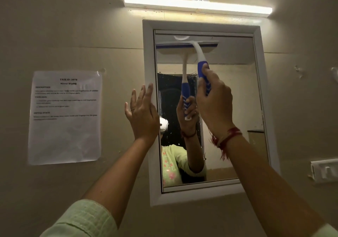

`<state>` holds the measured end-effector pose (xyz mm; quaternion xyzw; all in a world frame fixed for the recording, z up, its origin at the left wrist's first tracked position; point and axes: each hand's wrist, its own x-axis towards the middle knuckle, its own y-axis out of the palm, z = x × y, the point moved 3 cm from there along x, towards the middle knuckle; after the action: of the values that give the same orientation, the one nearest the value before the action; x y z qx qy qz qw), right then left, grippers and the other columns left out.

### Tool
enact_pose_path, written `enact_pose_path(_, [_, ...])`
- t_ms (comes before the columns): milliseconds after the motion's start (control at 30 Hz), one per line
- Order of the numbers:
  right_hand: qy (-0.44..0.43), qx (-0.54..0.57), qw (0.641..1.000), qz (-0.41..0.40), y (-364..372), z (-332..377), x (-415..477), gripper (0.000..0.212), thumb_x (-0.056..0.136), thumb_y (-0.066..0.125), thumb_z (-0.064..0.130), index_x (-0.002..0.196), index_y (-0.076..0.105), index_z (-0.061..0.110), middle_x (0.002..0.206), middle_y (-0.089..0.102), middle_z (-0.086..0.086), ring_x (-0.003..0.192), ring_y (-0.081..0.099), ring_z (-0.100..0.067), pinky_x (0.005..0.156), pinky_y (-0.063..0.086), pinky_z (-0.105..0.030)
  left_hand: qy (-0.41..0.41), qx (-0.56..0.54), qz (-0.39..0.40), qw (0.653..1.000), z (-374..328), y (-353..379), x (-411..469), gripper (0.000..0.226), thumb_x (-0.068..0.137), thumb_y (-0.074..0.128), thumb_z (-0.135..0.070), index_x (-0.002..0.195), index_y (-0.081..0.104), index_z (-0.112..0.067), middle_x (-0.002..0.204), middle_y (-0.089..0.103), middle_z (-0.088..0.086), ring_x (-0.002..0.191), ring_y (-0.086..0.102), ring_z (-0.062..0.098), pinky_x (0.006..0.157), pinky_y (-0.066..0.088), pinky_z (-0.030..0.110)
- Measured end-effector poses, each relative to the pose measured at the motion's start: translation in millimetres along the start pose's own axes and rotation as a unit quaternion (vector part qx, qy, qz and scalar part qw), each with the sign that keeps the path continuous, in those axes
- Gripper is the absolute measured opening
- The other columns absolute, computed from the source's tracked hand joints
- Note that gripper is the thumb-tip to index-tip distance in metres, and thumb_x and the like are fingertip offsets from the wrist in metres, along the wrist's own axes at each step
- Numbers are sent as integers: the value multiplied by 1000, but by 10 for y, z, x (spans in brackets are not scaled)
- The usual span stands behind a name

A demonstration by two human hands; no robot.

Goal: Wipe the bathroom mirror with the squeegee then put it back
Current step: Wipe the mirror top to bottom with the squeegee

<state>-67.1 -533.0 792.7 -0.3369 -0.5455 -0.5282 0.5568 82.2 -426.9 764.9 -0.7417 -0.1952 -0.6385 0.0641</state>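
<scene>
My feed was dim and warm, lit chiefly by the long white tube light, blown out with a halo on the beige plaster wall. Edges bowed outward; small print on the taped white paper notice was blurred.

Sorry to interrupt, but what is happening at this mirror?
A person is wiping the bathroom mirror. Their right hand grips the blue handle of a squeegee, whose blade lies against the top of the glass. Their left hand rests flat on the mirror's white frame. Droplets dot the middle of the glass.
</scene>
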Motion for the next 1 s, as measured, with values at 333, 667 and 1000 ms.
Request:
enact_pose_path(333, [20,6,1000,18,-129,-89,-569,38,93,49,23,130,47,14,108,64,-11,88,57,-10,77,51,-23,8,-15,0,1000,22,20,-5,46,92,35,-14,136,42,-23,142,44,5,137,28,27,110,20,54])
enact_pose_path(667, [23,2,999,33,-194,-94,-601,39,93,49,23,131,46,14,108,64,-10,86,57,-9,76,50,-21,9,-7,-10,1000,6,3,-17,48,90,36,-9,136,43,-23,140,45,7,135,31,29,108,22,56])
enact_pose_path(1000, [32,15,999,21,-124,-26,-373,40,93,49,24,132,46,14,111,64,-9,92,61,-18,79,52,-26,-4,37,0,999,-27,-34,-40,52,88,25,-15,136,42,-23,137,49,7,134,34,31,105,25,54])
